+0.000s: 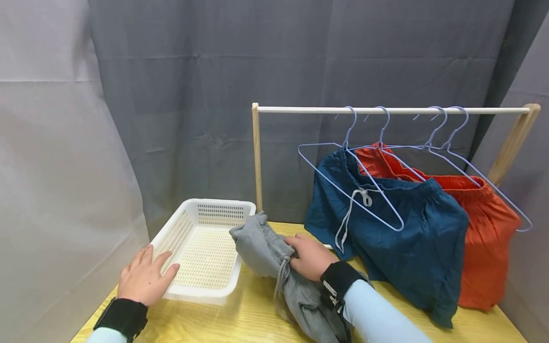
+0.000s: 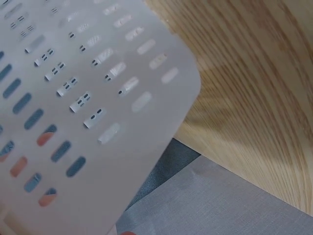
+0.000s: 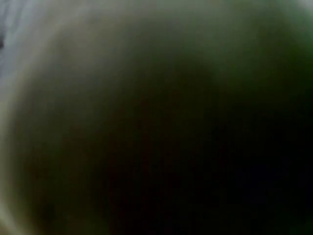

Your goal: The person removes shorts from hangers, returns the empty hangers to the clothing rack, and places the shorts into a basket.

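Grey drawstring shorts (image 1: 300,286) hang bunched over the table, their gathered waistband pinched by my right hand (image 1: 312,257). The cord dangles from the waistband, and the lower cloth falls beside my right sleeve. At the left, my left hand (image 1: 145,278) lies at the near left side of a white plastic basket (image 1: 231,281), fingers extended and spread over its rim. That basket holds nothing visible. Its slotted wall (image 2: 122,161) fills much of the left wrist view, with bits of fingers showing through the slots. Dark blur covers the right wrist view.
A wooden rack (image 1: 291,110) stands behind, carrying several lilac hangers (image 1: 396,228). Blue shorts (image 1: 411,224) and orange shorts (image 1: 489,247) hang from it at the right. Grey curtains (image 1: 206,95) enclose the wooden table (image 1: 201,324).
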Motion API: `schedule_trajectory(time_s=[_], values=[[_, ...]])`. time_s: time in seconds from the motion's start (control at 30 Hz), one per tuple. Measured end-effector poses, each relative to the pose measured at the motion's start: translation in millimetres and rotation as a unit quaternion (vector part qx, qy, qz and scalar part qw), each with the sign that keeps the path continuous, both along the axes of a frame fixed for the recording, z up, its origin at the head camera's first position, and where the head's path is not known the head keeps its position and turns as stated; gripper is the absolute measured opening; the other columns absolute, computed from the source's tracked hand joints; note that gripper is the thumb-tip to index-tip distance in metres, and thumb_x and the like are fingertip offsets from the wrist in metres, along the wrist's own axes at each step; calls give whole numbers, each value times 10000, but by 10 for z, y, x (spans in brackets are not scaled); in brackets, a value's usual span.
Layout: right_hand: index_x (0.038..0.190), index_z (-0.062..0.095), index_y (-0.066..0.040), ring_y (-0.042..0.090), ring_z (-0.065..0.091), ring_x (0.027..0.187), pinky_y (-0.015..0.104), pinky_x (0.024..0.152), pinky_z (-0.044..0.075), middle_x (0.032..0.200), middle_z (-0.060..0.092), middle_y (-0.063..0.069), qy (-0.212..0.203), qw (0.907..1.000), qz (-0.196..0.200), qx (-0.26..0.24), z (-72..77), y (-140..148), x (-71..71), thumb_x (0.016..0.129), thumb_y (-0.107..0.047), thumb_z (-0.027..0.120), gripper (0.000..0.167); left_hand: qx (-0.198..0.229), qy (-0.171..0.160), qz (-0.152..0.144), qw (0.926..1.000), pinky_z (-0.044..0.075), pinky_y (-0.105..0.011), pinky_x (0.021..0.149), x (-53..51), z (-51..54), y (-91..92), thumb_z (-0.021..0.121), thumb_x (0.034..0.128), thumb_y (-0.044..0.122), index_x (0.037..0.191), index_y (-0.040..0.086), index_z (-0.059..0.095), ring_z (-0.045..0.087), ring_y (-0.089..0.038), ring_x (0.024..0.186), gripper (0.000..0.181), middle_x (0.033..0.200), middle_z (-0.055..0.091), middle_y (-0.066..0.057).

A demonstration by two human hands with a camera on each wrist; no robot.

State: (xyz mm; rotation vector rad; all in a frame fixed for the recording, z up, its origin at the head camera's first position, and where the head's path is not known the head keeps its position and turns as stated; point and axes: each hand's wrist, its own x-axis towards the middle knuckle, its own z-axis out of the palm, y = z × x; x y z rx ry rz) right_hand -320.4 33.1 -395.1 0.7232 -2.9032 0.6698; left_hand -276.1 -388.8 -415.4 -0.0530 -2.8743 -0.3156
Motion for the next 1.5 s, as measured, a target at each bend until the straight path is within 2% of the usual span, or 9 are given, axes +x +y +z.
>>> schedule_trajectory(time_s=[0.17,0.5,0.8,1.1,1.3,1.5], values=[[1366,627,-245,137,549,903,376,809,479,1062,592,-64,100,9998,-90,-164,160,-51,-25,888,-146,662,489,-8,19,21,10000,231,-770,983,-7,3,3,485,990,618,1386,105,595,248,-525,1396,658,1527,310,-347],[1382,610,-241,129,571,991,363,886,483,1161,589,-44,228,9975,22,-672,507,-150,-60,903,-118,659,497,36,22,18,10000,237,-765,980,-3,32,12,468,989,635,1381,114,601,238,-517,1407,666,1538,302,-341],[1394,608,-243,128,571,1039,348,924,482,1181,595,-44,490,9959,406,-644,808,-304,-84,908,-123,645,502,14,12,18,10000,235,-761,984,-6,28,5,509,988,593,1383,121,603,235,-507,1414,623,1539,308,-337],[1404,596,-262,119,560,1036,329,899,484,1188,585,-46,692,9932,797,-494,1011,-451,-87,915,-106,626,514,39,84,17,10000,232,-759,989,8,16,26,509,990,590,1377,123,611,242,-502,1417,615,1542,314,-329],[1398,602,-263,106,555,1050,322,926,472,1186,586,-56,792,9905,949,-606,1184,-537,-81,905,-102,629,519,90,69,33,9999,227,-755,990,16,7,22,544,992,548,1375,122,614,242,-499,1419,578,1541,318,-328],[1410,586,-211,110,541,1132,322,979,449,1264,586,-36,903,9852,1183,-848,1407,-614,-61,895,-67,614,536,118,-44,29,9999,212,-753,998,34,24,20,530,999,558,1384,110,605,224,-507,1426,595,1548,302,-332]])
